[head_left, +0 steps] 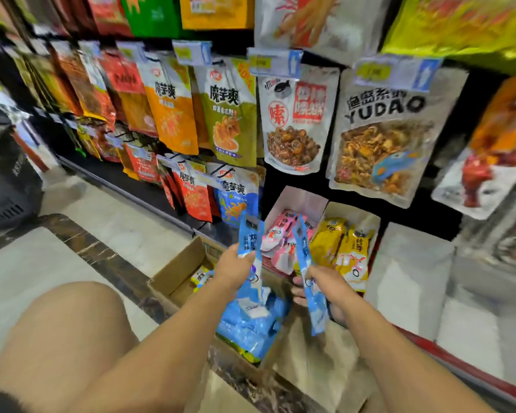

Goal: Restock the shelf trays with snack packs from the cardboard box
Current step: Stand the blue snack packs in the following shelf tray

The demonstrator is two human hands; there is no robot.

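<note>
My left hand [235, 268] grips a long blue snack pack [251, 234] upright above the open cardboard box [176, 274] on the floor. My right hand [329, 289] holds another blue snack pack [309, 281], tilted, just right of the first. Inside the box lies a heap of blue packs [251, 321] and a few yellow ones at its far end. Behind the hands, on the low shelf, a white tray [298, 198] holds pink packs [280, 236]. Next to it, a second tray [355, 214] holds yellow packs [344, 248].
Hanging snack bags fill the pegs above, among them a YUDAO bag [385, 138]. White empty trays [411, 263] stand to the right along the shelf's red edge [459, 362]. A black basket [6, 186] sits at the left on the tiled floor. My bare knee [63, 338] is at the lower left.
</note>
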